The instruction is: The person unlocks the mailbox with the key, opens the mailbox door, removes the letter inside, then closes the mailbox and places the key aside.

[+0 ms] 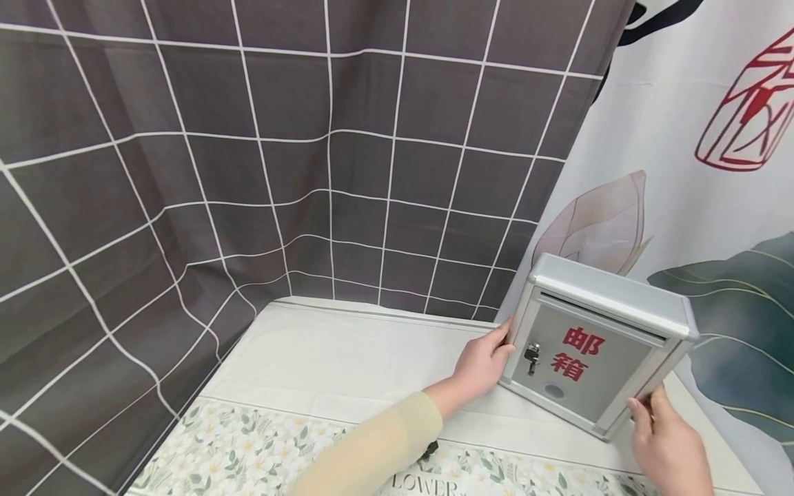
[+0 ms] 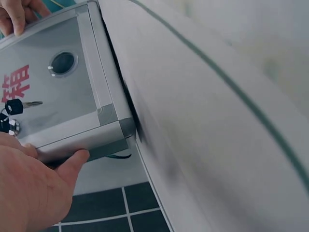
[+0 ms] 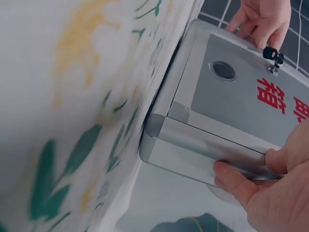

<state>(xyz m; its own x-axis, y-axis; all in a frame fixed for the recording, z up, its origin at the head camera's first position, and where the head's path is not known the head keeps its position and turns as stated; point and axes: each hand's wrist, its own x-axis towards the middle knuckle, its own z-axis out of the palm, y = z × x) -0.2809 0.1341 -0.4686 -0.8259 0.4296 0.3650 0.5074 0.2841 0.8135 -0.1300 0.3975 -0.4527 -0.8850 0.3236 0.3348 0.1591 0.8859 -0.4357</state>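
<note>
A silver metal mailbox (image 1: pixel 583 351) with red characters on its front door stands at the right end of the table. Keys (image 1: pixel 531 358) hang from the lock at the door's left side, and a small round window (image 2: pixel 63 63) shows low on the door. My left hand (image 1: pixel 480 362) grips the box's left side, thumb towards the front. On the opposite side my right hand (image 1: pixel 673 441) holds the lower right edge between thumb and fingers. In the right wrist view, the box's lower edge is right at the tablecloth (image 3: pixel 96 121).
The white table (image 1: pixel 372 344) has a floral band along its near part. A dark grid-patterned curtain (image 1: pixel 360 165) hangs behind and to the left. Behind the mailbox is a white curtain (image 1: pixel 670 138) with leaf prints. A small black object (image 1: pixel 429 450) shows beside my left sleeve.
</note>
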